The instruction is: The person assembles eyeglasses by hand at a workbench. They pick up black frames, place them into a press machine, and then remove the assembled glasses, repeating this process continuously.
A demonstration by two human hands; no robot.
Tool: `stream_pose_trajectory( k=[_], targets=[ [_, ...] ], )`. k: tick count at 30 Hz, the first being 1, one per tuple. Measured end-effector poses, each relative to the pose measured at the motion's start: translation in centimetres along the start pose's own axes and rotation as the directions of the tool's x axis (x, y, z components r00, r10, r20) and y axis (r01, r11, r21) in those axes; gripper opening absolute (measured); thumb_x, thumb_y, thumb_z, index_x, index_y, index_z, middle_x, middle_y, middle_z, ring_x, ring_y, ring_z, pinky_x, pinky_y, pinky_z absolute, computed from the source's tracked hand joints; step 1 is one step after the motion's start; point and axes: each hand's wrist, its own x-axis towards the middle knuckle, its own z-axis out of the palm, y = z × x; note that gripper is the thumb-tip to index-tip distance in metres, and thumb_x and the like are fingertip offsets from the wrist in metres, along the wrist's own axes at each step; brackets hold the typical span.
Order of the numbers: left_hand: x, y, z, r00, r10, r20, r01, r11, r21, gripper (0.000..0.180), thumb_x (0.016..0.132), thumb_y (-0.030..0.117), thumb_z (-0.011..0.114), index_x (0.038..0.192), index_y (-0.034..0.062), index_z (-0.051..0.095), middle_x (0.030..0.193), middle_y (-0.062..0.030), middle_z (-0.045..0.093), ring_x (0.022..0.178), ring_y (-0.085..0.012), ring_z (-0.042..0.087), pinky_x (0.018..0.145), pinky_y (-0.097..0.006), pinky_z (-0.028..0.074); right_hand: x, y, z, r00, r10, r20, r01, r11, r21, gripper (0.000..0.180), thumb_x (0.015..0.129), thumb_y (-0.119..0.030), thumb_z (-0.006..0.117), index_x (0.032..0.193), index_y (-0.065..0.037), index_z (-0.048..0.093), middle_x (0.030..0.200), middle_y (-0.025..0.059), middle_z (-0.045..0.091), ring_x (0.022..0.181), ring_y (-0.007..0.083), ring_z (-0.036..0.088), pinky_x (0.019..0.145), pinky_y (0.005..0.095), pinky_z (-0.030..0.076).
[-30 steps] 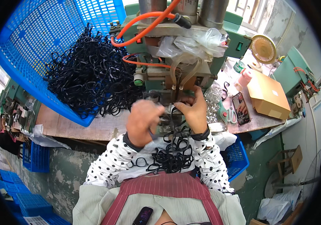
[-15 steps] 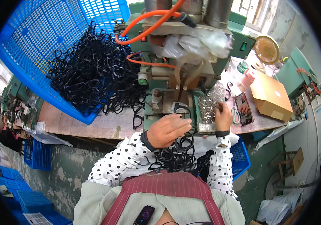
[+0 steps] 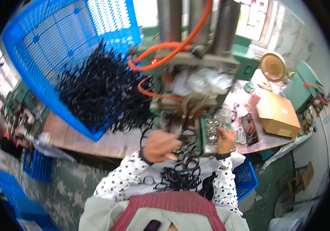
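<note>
My left hand [image 3: 160, 146] is smeared by motion in front of the press, just left of a black eyeglass frame [image 3: 188, 134] at the press's work spot. Whether it holds anything does not show. Over a green-edged tray of small shiny metal parts [image 3: 212, 129], my right hand [image 3: 226, 141] has its fingertips pinched together; what is between them is too small to make out. More black eyeglass frames [image 3: 178, 178] lie heaped on the white cloth at my lap. The press [image 3: 196, 63] has metal cylinders and orange hoses.
At the left, a large blue crate [image 3: 37, 82] is tipped toward me, with a heap of black frames [image 3: 101, 90] spilling onto the table [image 3: 118, 143]. Right of the tray are scissors [image 3: 241, 135], a phone [image 3: 250, 129] and a cardboard box [image 3: 277, 112]. A stool [image 3: 296, 177] stands right.
The whole view has shifted, so the bench sits lower in the picture. My left hand has drawn left from the frame at the press. My right hand stays at the parts tray.
</note>
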Motion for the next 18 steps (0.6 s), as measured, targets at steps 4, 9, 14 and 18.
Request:
stream_pose_trajectory(
  k=[4,9,14,18],
  targets=[
    [-4.4,-7.6,-0.9,0.235,-0.904,-0.357,0.893,0.345,-0.288,0.039,0.096,0.020,0.053,0.128,0.0008,0.043,0.084,-0.0098,0.066,0.055,-0.0122,0.057,0.048,-0.024,0.043,0.4,-1.9,0.9,0.989,0.137,-0.064,-0.127,0.982,0.139,0.013,0.072,-0.007,0.074,0.084,-0.013,0.072,0.079,0.0044,0.068,0.076,0.0268,0.059,0.074,0.0377,0.046],
    [-7.8,-14.4,-0.3,0.016,-0.993,-0.118,0.985,0.036,-0.167,0.043,0.097,0.032,0.051,0.126,0.0003,0.049,0.084,-0.0126,0.068,0.046,-0.0173,0.061,0.040,-0.028,0.047,-0.3,-0.8,0.5,0.993,0.108,-0.042,-0.108,0.994,0.000,0.013,0.074,-0.007,0.071,0.085,-0.013,0.070,0.079,0.0044,0.068,0.076,0.0271,0.059,0.074,0.0390,0.046],
    [-9.1,-13.9,-0.5,0.532,-0.739,-0.412,0.833,0.372,0.409,0.026,0.100,0.028,0.047,0.093,0.0046,0.058,0.078,-0.0142,0.066,0.065,-0.0270,0.065,0.062,-0.039,0.050,0.2,-0.9,0.4,0.997,0.071,-0.027,-0.072,0.995,-0.075,0.008,0.075,-0.008,0.069,0.082,-0.012,0.068,0.080,0.0053,0.065,0.078,0.0286,0.058,0.073,0.0403,0.045],
    [-9.1,-11.9,-2.3,0.480,-0.751,-0.453,0.857,0.513,0.056,0.015,0.100,0.017,0.048,0.093,0.0046,0.054,0.081,-0.0069,0.060,0.065,-0.0162,0.063,0.059,-0.028,0.049,0.5,-1.3,0.6,0.988,0.156,0.000,-0.155,0.986,-0.065,0.004,0.079,-0.011,0.068,0.083,-0.012,0.068,0.081,0.0078,0.064,0.078,0.0315,0.057,0.071,0.0416,0.045]
  ],
)
